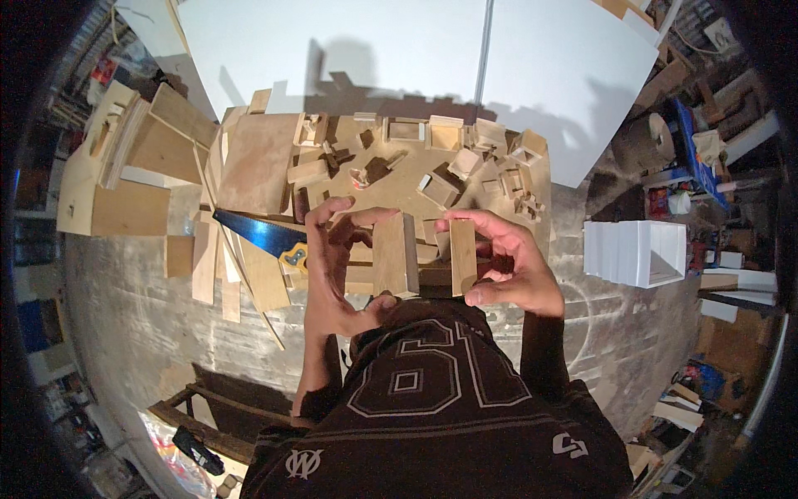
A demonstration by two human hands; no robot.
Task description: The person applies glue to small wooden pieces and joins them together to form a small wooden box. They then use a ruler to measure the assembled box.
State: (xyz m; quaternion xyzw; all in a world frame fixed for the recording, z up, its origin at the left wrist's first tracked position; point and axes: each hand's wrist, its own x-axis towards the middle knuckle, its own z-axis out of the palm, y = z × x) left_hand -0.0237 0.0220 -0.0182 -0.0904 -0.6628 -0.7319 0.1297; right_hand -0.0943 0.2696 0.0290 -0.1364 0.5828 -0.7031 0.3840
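In front of my chest I hold up two pieces of wood, side by side and apart. My left hand (330,270) is closed on a thick rectangular wooden block (392,254), with fingertips at its upper end and the thumb at its lower end. A narrower wooden strip (462,256) stands upright in my right hand (522,264), pinched between the fingers above and the thumb below. Left of my left hand lies a handsaw with a dark blue blade (256,233) and a yellow-and-blue handle (294,256).
Several small wooden boxes (445,133) and offcuts lie across the far and right parts of the worktable (353,137). A flat wooden panel (258,162) and long strips occupy its left side. Beyond stands a white board (416,50). A white plastic container (613,249) is at right.
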